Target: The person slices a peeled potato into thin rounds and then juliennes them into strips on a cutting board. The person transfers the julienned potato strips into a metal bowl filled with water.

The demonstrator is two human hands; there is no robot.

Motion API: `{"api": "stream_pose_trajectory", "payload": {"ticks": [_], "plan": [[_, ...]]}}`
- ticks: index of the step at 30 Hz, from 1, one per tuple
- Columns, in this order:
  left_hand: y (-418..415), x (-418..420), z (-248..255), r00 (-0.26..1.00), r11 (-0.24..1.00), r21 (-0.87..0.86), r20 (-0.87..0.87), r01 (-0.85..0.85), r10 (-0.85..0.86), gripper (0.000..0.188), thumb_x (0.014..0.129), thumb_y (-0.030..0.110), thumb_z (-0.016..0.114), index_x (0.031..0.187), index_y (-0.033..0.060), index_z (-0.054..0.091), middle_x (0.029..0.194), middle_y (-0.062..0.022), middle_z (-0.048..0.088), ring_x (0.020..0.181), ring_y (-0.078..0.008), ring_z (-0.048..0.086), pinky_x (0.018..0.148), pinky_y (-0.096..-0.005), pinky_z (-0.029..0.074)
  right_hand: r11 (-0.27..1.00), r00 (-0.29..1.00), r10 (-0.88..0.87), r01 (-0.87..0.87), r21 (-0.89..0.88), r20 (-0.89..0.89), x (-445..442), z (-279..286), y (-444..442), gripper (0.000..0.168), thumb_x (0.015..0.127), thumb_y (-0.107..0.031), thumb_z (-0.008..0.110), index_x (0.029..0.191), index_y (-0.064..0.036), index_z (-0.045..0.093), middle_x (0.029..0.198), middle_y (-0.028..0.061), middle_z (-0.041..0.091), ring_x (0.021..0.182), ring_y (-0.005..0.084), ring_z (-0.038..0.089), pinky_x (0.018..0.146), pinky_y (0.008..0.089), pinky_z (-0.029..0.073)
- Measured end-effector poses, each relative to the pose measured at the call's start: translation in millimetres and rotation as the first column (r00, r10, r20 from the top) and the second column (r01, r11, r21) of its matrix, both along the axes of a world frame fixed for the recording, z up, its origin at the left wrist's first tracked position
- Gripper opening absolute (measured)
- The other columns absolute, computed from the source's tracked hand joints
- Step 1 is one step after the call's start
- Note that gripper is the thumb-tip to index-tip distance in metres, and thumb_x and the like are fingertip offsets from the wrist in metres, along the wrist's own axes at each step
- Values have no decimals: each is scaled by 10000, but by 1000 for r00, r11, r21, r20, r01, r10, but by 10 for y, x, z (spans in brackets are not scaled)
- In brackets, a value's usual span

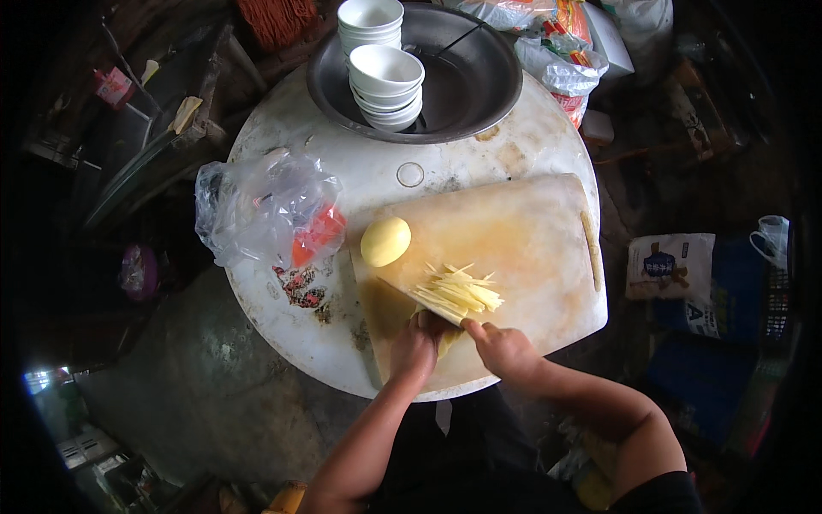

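My right hand (504, 350) is closed on the handle of a kitchen knife (420, 303), whose blade slants up to the left across the cutting board (533, 257). My left hand (414, 350) presses on pale yellow slices (447, 342), likely potato, just below the blade; its fingertips are partly hidden. Beyond the blade lies a loose heap of thin cut strips (459, 289). A whole peeled potato (386, 241) rests near the board's upper left corner, not touching the knife.
The board lies on a round, stained white table (289, 340). A crumpled clear plastic bag (266, 205) is at its left. At the back, a wide metal basin (475, 96) holds stacked white bowls (387, 70). Filled bags (562, 70) stand beyond the table's back right edge.
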State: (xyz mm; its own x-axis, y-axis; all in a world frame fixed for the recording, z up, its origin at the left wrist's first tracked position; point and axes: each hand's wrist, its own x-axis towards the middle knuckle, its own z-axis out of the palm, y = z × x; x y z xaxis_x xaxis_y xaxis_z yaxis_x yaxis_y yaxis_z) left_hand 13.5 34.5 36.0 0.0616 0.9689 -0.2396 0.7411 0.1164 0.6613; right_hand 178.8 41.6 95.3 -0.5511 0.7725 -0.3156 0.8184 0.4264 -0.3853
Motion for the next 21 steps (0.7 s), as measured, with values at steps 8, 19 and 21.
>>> {"api": "stream_pose_trajectory", "payload": {"ticks": [8,19,21], "plan": [[-29,-28,126,1000,996,-94,-17,-5,3,277,778,152,585,985,27,451,933,-151,545,854,-346,531,706,-428,451,998,1000,10,-9,-63,12,32,564,8,317,749,-36,475,1054,-51,388,665,128,531,483,275,559,409,355,444],[-97,-39,-63,998,1000,-6,-59,14,-14,278,790,179,566,990,28,445,949,-138,541,875,-335,523,692,-433,458,997,999,29,-27,78,-25,-57,39,23,311,764,-38,459,1067,-57,388,669,120,527,529,279,569,419,361,443],[-61,-25,70,997,994,-106,-75,12,-20,278,781,169,573,983,26,445,946,-136,540,877,-334,521,691,-434,456,1000,1000,22,-22,-1,-9,-23,227,32,314,766,-40,458,1071,-56,386,669,119,527,530,278,570,421,362,444]]}}
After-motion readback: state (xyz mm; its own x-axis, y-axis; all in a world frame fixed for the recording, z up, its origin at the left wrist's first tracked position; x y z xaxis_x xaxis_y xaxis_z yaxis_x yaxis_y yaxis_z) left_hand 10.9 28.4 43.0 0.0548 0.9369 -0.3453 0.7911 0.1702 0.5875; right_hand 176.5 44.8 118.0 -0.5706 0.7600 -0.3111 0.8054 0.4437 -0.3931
